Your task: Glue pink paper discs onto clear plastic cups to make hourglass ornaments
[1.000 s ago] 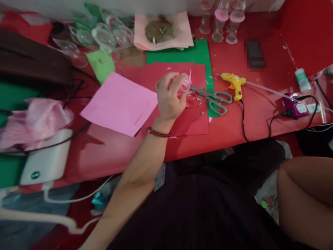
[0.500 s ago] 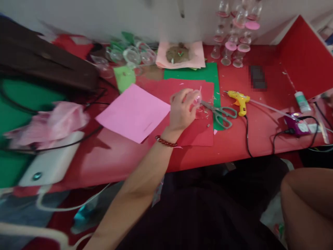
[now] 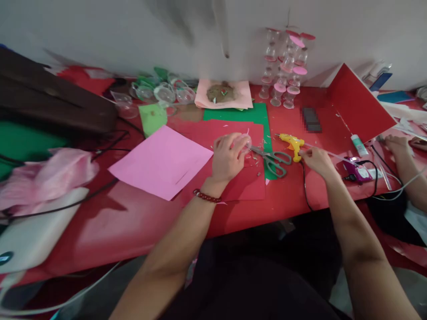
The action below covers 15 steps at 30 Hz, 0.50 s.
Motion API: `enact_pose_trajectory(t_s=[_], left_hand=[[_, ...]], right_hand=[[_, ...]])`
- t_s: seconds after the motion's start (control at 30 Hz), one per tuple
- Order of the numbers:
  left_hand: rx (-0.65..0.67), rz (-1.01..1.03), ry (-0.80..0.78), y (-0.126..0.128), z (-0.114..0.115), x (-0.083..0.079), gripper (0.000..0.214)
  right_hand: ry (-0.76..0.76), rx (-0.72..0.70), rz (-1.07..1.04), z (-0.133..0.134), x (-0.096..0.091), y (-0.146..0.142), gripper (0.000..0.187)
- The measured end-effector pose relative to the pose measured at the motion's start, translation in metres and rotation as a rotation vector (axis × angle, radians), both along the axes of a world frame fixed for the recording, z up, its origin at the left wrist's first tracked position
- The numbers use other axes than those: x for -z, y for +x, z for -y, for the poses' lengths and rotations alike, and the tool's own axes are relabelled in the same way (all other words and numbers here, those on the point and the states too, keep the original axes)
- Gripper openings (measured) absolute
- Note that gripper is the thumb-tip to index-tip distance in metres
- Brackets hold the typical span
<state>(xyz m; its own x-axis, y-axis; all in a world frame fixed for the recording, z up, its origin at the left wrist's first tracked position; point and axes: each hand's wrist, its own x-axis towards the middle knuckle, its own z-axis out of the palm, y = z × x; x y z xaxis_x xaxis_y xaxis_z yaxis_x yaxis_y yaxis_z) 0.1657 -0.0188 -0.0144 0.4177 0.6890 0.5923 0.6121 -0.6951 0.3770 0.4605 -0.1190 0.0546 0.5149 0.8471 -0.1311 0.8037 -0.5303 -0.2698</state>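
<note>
My left hand is curled round a small clear plastic cup with a bit of pink in it, resting on a red paper sheet. Grey-handled scissors lie just right of that hand. My right hand reaches to the yellow glue gun and its fingers touch the gun's handle; whether they grip it I cannot make out. A black cord runs from the gun over the table's front edge.
A pink sheet lies left of my left hand, a green sheet behind it. Clear cups and stacked cups with pink discs stand at the back. Another person's hand rests at far right near a purple device.
My right hand has come into view and reached the glue gun. The camera tilted up, showing the wall and another person's arm. My left hand still holds the cup.
</note>
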Motion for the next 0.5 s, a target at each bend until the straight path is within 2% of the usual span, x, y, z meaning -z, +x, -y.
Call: enact_pose_trajectory(t_s=[0.07,0.17,0.23,0.3,0.4,0.47,0.5], left_hand=[[0.002,-0.003,0.023,-0.001,-0.001,0.001,0.046],[-0.009,0.006,0.019,-0.002,-0.002,0.002,0.046],[-0.012,0.018,-0.005,-0.003,-0.003,0.003,0.047],[-0.003,0.035,-0.030,-0.003,-0.004,0.003,0.047],[0.030,0.100,-0.078,-0.002,-0.004,0.004,0.048],[0.054,0.220,-0.139,-0.001,-0.004,0.003,0.047],[0.063,0.309,-0.192,0.000,-0.003,0.001,0.047]], right_hand=[[-0.059,0.021,0.005,-0.017,0.014,-0.003,0.038],[-0.081,0.076,0.023,-0.032,0.023,-0.001,0.042],[-0.051,0.092,0.019,-0.036,0.025,0.001,0.034],[0.040,0.128,-0.049,-0.037,0.026,0.002,0.022],[0.274,0.280,-0.448,-0.036,0.029,-0.003,0.026],[0.399,0.368,-0.722,-0.035,0.030,-0.013,0.025],[0.438,0.387,-0.788,-0.035,0.030,-0.020,0.024]])
